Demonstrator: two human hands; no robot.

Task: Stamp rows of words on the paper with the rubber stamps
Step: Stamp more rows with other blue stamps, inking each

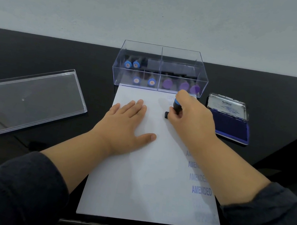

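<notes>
A white sheet of paper (142,186) lies on the black table in front of me. Blue "AMENDED" prints run in a column down its right side, partly under my right forearm. My left hand (126,120) lies flat on the upper left of the sheet, fingers straight. My right hand (192,116) grips a rubber stamp (174,108) with a blue top and black body, its base down on the upper right of the paper. A faint print shows just above the stamp.
A clear plastic box (161,69) holding several blue-topped and purple-topped stamps stands at the paper's far edge. Its clear lid (22,102) lies to the left. An open blue ink pad (229,120) sits to the right of my right hand.
</notes>
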